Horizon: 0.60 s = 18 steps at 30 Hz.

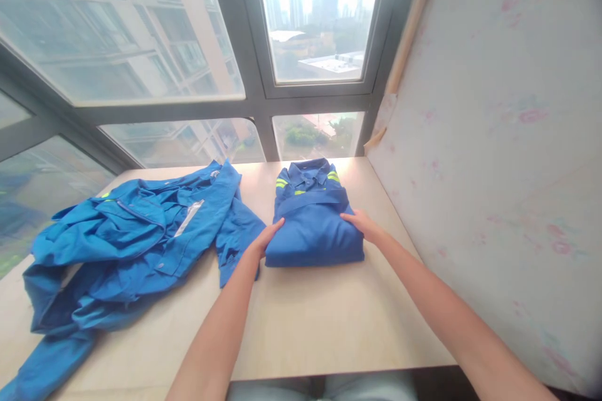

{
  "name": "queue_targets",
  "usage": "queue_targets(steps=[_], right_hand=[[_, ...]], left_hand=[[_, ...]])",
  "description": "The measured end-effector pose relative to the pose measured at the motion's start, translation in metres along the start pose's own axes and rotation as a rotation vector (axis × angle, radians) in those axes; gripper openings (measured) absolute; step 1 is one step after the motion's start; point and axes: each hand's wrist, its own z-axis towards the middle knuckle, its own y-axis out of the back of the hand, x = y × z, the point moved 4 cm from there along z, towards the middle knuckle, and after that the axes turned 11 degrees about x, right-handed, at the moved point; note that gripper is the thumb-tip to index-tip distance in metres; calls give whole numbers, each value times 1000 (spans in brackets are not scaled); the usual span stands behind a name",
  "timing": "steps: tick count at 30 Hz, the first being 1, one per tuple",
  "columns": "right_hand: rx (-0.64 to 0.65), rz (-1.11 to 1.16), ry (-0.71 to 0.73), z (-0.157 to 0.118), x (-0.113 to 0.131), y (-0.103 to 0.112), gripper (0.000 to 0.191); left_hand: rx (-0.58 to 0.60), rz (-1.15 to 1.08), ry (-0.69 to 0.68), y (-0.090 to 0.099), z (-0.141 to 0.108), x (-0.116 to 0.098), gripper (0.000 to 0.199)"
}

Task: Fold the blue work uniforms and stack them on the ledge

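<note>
A folded dark blue garment [315, 232] with a collar and yellow-green stripes lies on the pale wooden table [329, 319], its collar toward the window. My left hand [268, 238] grips its left side, the thumb on top and the other fingers hidden beneath or behind the edge. On the opposite side, my right hand [361, 224] holds the garment's right edge in the same way. A brighter blue jacket [141, 225] lies crumpled and spread out to the left, one sleeve close to my left hand.
Beyond the table's far edge stand windows with a grey frame [258, 100]. A wall [508, 138] with a faint floral pattern runs along the right side. The table's near edge is just in front of my legs [367, 387].
</note>
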Motion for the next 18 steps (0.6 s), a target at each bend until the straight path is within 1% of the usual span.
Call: queue_targets(steps=[2, 5, 9, 11, 13, 16, 18], right_hand=[[-44, -13, -50, 16, -20, 1, 39], [-78, -15, -64, 15, -39, 3, 39], [-34, 120, -90, 3, -46, 5, 39], [-42, 180, -95, -1, -48, 4, 39], [-100, 174, -97, -3, -50, 3, 39], [-202, 97, -115, -6, -56, 0, 35], [-235, 60, -124, -8, -58, -1, 34]], left_hand=[[-32, -20, 58, 6, 17, 6, 37], [-40, -59, 49, 13, 24, 15, 37], [-80, -175, -16, 21, 19, 26, 35], [-119, -203, -43, 24, 19, 29, 33], [-147, -198, -36, 26, 20, 32, 31], [-173, -169, 13, 27, 24, 33, 28], [-191, -131, 40, 28, 26, 32, 27]])
